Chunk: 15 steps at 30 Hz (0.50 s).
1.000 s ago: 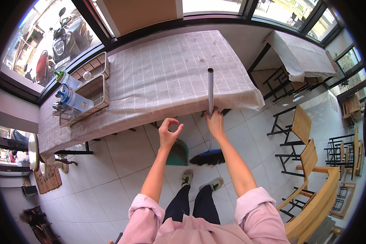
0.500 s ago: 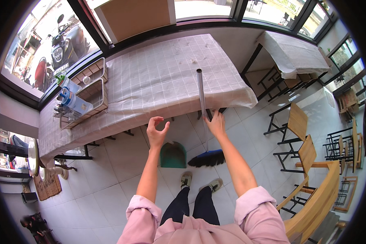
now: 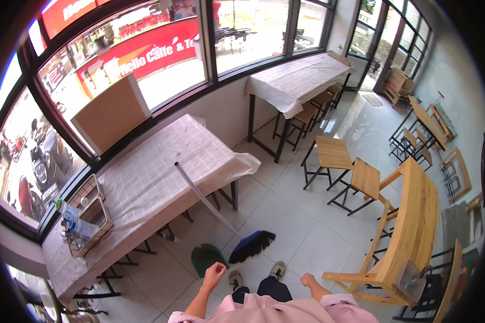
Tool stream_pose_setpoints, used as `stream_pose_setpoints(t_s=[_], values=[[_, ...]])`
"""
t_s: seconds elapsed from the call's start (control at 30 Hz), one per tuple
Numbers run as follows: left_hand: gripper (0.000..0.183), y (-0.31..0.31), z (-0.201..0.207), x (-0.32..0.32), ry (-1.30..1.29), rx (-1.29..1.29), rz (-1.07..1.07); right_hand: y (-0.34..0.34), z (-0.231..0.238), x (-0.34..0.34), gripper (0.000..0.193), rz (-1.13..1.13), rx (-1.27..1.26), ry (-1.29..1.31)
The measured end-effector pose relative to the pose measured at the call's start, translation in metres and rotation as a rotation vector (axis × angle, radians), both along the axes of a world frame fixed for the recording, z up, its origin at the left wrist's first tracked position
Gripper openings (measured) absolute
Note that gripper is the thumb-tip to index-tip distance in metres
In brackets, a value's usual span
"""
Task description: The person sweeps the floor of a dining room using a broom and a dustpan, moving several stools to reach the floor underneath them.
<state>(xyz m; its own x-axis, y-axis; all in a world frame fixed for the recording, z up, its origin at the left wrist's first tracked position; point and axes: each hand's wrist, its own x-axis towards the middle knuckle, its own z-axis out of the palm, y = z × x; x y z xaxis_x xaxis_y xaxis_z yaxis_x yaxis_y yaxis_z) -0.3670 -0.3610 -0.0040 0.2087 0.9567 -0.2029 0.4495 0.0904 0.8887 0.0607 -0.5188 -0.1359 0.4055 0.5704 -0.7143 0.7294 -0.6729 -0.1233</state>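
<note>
A broom (image 3: 252, 245) with a blue head and black bristles stands on the tiled floor, its metal handle (image 3: 202, 198) tilted against the edge of a cloth-covered table. Beside the bristles lies a green dustpan (image 3: 201, 260). My left hand (image 3: 215, 272) is in front of the dustpan's lower edge in the view, fingers curled together, with nothing seen in them. Off to the right of my shoes, my right hand (image 3: 309, 280) hangs low with folded fingers and shows no object. Neither hand touches the broom.
The near table (image 3: 145, 156) bears a basket (image 3: 99, 229) with bottles. A second covered table (image 3: 291, 81) stands by the windows with stools under it. Two wooden stools (image 3: 337, 152) and a wooden bench-like frame (image 3: 409, 215) occupy the right side.
My right hand has let go of the broom handle and dropped low. The handle now leans on the table. My left hand has lowered and its fingers have closed; the view has turned right.
</note>
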Motion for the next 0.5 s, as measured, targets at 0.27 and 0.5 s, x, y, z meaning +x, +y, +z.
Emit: stream_pose_setpoints(t_s=[0.27,0.5], values=[[0.027,-0.038,-0.086,0.032,0.622,-0.613,-0.250,-0.171,0.069,0.041,0.021,-0.910,-0.093,0.107],[0.021,0.061,-0.114,0.170,0.435,-0.443,-0.400,-0.189,0.014,0.062,0.021,-0.864,0.015,0.244]])
